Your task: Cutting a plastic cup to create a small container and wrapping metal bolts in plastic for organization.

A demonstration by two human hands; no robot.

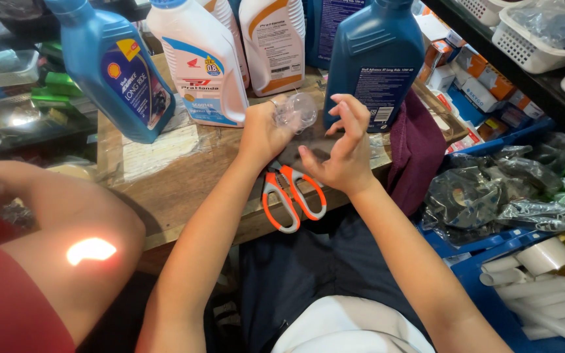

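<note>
A small clear plastic piece (pixel 297 111), perhaps a cap, sits pinched in the left hand (pixel 264 136) above the wooden table (pixel 165 189). The right hand (pixel 341 147) hovers beside it, fingers spread, holding nothing. Orange scissors (pixel 292 196) lie below.

One head-worn camera looks steeply down, close over the wooden table (pixel 165 196).

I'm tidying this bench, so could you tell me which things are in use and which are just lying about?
In use: clear plastic piece, held by left hand; right hand beside it.
Lying about: orange scissors, oil bottles, maroon cloth, white rolls.
</note>
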